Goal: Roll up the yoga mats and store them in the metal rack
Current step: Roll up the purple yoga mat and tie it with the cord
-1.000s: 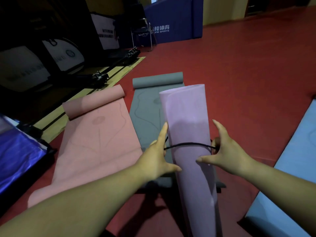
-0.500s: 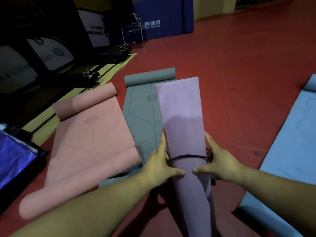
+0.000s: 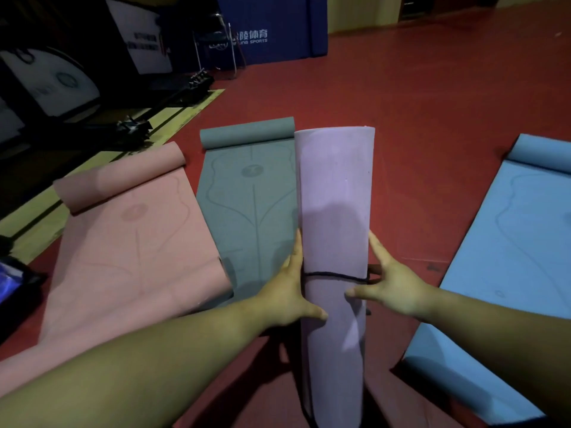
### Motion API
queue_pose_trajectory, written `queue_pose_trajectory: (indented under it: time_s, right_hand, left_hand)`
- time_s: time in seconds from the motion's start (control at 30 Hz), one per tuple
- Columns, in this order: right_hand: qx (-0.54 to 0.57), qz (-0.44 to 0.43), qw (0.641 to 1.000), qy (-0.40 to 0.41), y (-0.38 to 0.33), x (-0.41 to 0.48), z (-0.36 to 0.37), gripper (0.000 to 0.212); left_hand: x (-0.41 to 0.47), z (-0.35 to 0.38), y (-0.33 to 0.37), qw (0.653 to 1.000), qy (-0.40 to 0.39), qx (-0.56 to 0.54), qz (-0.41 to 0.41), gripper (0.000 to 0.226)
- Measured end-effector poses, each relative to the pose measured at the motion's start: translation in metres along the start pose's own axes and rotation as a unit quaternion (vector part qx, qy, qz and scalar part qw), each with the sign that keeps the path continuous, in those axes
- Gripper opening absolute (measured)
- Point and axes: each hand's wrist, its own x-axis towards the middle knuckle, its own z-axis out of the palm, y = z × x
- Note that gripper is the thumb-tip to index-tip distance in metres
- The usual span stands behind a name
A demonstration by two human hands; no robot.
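left hand (image 3: 284, 291): forefinger, thumb spread on purple mat (image 3: 335, 186) | right hand (image 3: 392, 288): likewise, touching black band (image 3: 330, 275) | other fingers hidden; mat base cropped

A sports hall: red sports floor (image 3: 432, 103), a blue padded barrier (image 3: 272, 29) printed "SPORTS", and yoga mats (image 3: 133, 242) spread out.
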Motion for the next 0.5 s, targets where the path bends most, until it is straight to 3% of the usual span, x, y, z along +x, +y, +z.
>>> queue_pose_trajectory:
  time_s: [0.17,0.3,0.4,0.5]
  right_hand:
    - [0.042,0.025,0.999,-0.014,0.007,0.015,-0.011,0.129]
    - [0.075,0.054,0.996,0.008,0.012,0.027,-0.045,0.122]
    - [0.082,0.066,0.993,0.057,0.017,0.043,-0.09,0.114]
    - [0.107,0.067,0.978,0.166,0.03,0.083,-0.143,0.098]
  left_hand:
    - [0.013,0.018,-0.008,1.0,-0.029,0.01,-0.005,0.156]
    - [0.059,0.021,-0.001,0.997,-0.05,-0.05,0.017,0.15]
    - [0.117,0.028,0.019,0.994,-0.07,-0.075,0.03,0.148]
    - [0.194,0.034,0.052,0.995,-0.031,-0.092,0.031,0.147]
